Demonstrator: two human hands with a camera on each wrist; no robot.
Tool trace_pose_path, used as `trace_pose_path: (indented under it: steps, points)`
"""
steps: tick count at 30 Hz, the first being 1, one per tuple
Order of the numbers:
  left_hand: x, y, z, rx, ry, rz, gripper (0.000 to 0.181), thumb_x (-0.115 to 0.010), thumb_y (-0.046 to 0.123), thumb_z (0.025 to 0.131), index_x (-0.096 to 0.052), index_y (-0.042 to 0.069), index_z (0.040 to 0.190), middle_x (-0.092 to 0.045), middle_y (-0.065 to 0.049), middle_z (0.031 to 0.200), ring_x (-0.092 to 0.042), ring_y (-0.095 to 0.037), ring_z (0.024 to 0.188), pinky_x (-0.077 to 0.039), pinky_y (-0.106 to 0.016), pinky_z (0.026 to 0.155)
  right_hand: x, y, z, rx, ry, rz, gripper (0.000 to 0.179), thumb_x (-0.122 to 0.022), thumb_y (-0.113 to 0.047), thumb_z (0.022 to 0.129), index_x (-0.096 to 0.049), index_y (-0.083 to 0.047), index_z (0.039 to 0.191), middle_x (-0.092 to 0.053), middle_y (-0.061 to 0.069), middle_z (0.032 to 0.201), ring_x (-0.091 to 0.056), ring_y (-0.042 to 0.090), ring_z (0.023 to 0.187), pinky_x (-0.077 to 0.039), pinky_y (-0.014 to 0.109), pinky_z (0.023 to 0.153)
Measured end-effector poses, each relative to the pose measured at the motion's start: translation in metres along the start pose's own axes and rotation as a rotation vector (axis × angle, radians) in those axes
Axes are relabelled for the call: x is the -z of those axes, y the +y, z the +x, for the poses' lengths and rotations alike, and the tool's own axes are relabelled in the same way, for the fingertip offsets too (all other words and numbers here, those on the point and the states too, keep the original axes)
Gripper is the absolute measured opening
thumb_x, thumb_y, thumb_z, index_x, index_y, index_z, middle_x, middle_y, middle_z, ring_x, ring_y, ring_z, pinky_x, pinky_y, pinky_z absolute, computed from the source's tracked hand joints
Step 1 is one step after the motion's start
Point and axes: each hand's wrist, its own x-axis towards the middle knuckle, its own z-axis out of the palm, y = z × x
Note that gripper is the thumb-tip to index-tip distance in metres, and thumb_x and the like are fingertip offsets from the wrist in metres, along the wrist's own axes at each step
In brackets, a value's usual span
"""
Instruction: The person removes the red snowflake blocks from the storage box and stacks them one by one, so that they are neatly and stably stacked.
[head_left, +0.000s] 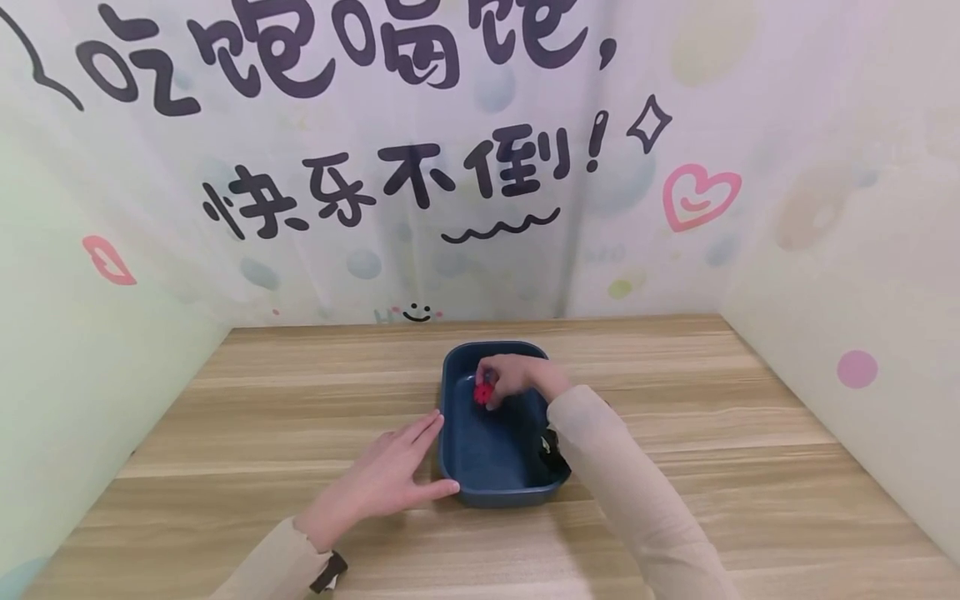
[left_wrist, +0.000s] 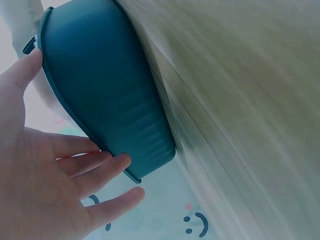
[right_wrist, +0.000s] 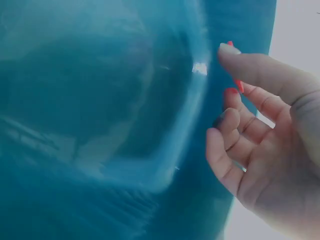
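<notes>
A dark blue rectangular basin (head_left: 491, 458) with rounded corners stands on the wooden table. Over its far part, my right hand (head_left: 512, 375) pinches a small red disc-like piece (head_left: 483, 393) between thumb and fingertips. From the right wrist, only a thin red edge of the piece (right_wrist: 239, 86) shows behind the thumb; its exact kind I cannot tell. My left hand (head_left: 390, 467) lies along the basin's left side, fingers spread and straight, thumb touching the near left corner. In the left wrist view, fingertips rest at the basin's rim (left_wrist: 70, 112).
The wood-grain table (head_left: 300, 400) extends around the basin on all sides. Behind it hangs a white printed curtain (head_left: 480, 275) with dark lettering, and pale walls (head_left: 847, 250) flank the table. A dark band with a strap sits on each wrist.
</notes>
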Motion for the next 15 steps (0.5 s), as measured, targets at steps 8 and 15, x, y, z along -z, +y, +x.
trace_pose_path:
  steps: [8, 15]
  points:
    - [0.001, 0.001, 0.000, -0.018, 0.018, 0.031, 0.091, -0.041, 0.070, 0.075, -0.033, 0.002, 0.135, -0.032, -0.011, 0.138, -0.036, -0.026, 0.120, -0.034, -0.046, 0.091, 0.024, -0.009, -0.012, 0.045, 0.037, 0.005, 0.032, -0.071, -0.010, 0.074, -0.050, -0.009, 0.099, -0.054, 0.006, 0.079, -0.050, 0.018, 0.071, -0.042, 0.027, 0.065]
    - [0.001, 0.002, -0.001, -0.019, 0.027, 0.037, 0.089, -0.044, 0.067, 0.076, -0.034, 0.000, 0.134, -0.033, -0.012, 0.137, -0.036, -0.027, 0.120, -0.034, -0.045, 0.091, 0.037, 0.001, -0.023, 0.110, 0.054, -0.021, 0.031, -0.069, -0.007, 0.074, -0.049, -0.007, 0.098, -0.052, 0.005, 0.071, -0.047, 0.016, 0.062, -0.041, 0.026, 0.059]
